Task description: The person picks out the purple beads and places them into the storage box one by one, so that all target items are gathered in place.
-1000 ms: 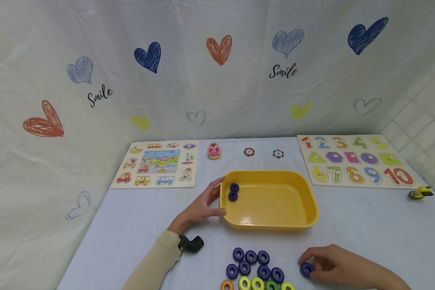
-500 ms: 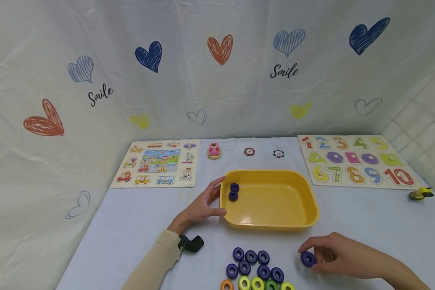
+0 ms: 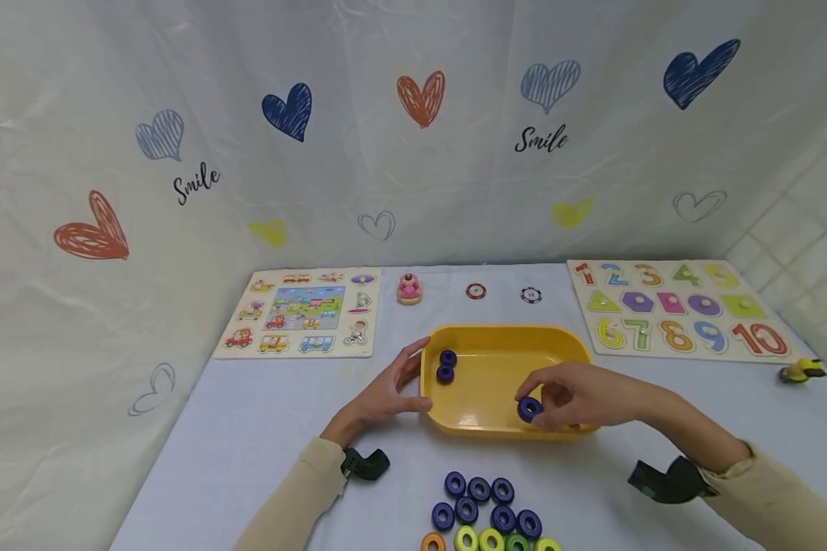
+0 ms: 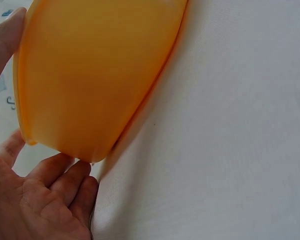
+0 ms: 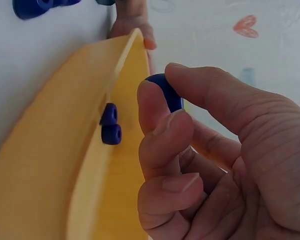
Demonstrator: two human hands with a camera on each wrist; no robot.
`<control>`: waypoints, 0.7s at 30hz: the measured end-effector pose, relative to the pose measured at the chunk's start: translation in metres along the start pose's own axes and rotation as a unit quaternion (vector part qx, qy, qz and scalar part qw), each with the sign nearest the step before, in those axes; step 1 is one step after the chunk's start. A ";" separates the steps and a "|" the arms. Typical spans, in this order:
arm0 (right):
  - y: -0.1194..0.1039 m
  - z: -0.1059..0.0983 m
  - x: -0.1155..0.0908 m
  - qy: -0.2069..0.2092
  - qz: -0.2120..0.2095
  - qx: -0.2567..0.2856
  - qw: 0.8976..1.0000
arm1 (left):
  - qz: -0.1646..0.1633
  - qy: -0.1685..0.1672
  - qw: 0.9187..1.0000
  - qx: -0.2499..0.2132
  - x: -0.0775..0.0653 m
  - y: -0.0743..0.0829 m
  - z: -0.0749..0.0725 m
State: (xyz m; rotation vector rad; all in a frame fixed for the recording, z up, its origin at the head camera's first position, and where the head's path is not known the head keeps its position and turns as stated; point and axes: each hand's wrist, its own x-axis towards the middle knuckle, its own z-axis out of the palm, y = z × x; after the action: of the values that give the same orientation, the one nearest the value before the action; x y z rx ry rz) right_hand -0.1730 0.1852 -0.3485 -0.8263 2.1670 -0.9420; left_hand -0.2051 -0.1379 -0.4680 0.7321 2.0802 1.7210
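Note:
In the head view my right hand (image 3: 582, 394) is over the front right part of a yellow plastic tray (image 3: 489, 337). Its thumb and fingertips pinch a dark purple ring (image 3: 529, 409); the right wrist view shows that ring (image 5: 166, 90) partly hidden by the fingers. My left hand (image 3: 386, 390) holds the tray's left end, thumb near the front corner and fingers along the end wall. From the left wrist, those fingers (image 4: 67, 185) touch the outside of the tray (image 4: 100, 75). Two more purple rings (image 3: 446, 366) sit inside at the left end.
Several purple rings (image 3: 466, 510) lie on the white cloth before the tray, with yellow (image 3: 491, 539), green and orange ones nearer. Behind are a vehicle puzzle board (image 3: 303, 310), a pink figurine (image 3: 409, 289), two chips (image 3: 476, 291) and a number board (image 3: 675, 310). A yellow-black toy (image 3: 802, 371) lies right.
My right hand has lifted the purple ring from the cloth at the front right and carried it up and left, over the tray. My left hand stays at the tray's end.

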 end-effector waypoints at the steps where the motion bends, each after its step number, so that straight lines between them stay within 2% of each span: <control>1: -0.001 -0.002 0.007 0.000 0.002 -0.007 1.000 | -0.001 0.000 1.000 0.000 0.000 0.000 0.000; 8: -0.006 -0.008 0.048 -0.015 0.013 -0.035 0.999 | 0.004 -0.002 1.000 -0.002 0.000 0.001 -0.002; 16: -0.005 -0.005 0.091 -0.054 0.078 -0.081 0.992 | -0.002 -0.004 1.000 0.002 0.000 0.001 -0.002; 21: -0.005 0.000 0.114 -0.090 0.075 -0.103 0.988 | -0.004 -0.005 1.000 0.001 0.000 0.001 -0.003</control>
State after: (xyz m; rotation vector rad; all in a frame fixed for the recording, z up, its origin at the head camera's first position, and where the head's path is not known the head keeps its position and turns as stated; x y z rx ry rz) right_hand -0.2406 0.0988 -0.3781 -0.7990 2.1564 -0.5544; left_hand -0.2063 -0.1399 -0.4661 0.7297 2.0750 1.7084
